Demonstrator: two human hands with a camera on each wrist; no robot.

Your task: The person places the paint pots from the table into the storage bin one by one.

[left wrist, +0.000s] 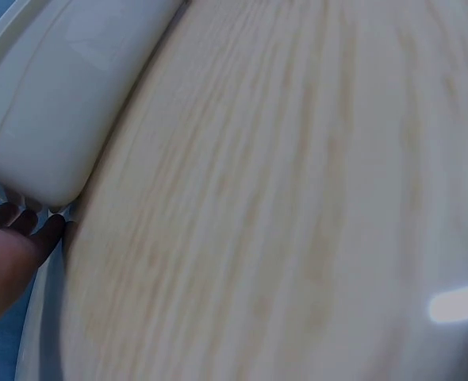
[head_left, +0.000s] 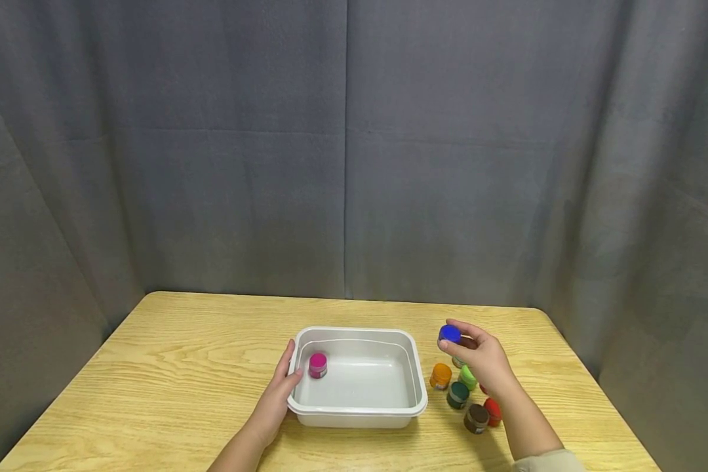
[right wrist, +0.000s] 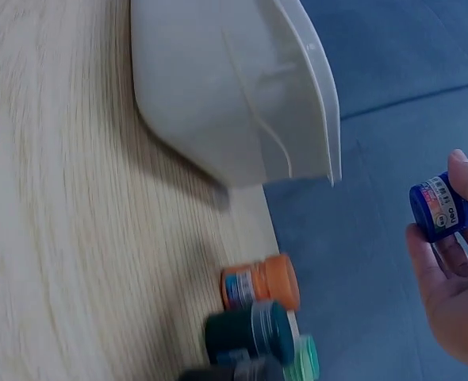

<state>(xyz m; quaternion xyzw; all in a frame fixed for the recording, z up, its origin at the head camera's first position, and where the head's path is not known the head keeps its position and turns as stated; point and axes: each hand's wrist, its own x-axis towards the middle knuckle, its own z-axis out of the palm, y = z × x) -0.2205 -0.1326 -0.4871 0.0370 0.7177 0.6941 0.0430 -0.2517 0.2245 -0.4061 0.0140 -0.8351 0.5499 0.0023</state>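
My right hand [head_left: 480, 357] pinches a small blue paint jar [head_left: 450, 335] between thumb and fingers, raised above the other jars on the right. In the right wrist view the blue jar [right wrist: 442, 208] shows a printed label. With its thumb over the rim and fingers along the outside, my left hand [head_left: 276, 400] grips the left side of a white plastic tub [head_left: 356, 420]. A magenta jar [head_left: 318, 365] stands inside the tub, near that left side. In the left wrist view, the fingers [left wrist: 47, 236] are at the tub's end [left wrist: 67, 103].
Right of the tub stand an orange jar [head_left: 440, 376], a dark green jar [head_left: 457, 395], a light green jar [head_left: 468, 377], a brown jar [head_left: 476, 418] and a red jar [head_left: 493, 412]. More jars are partly hidden by the right hand. Grey curtains [head_left: 354, 151] surround the wooden table [head_left: 171, 380].
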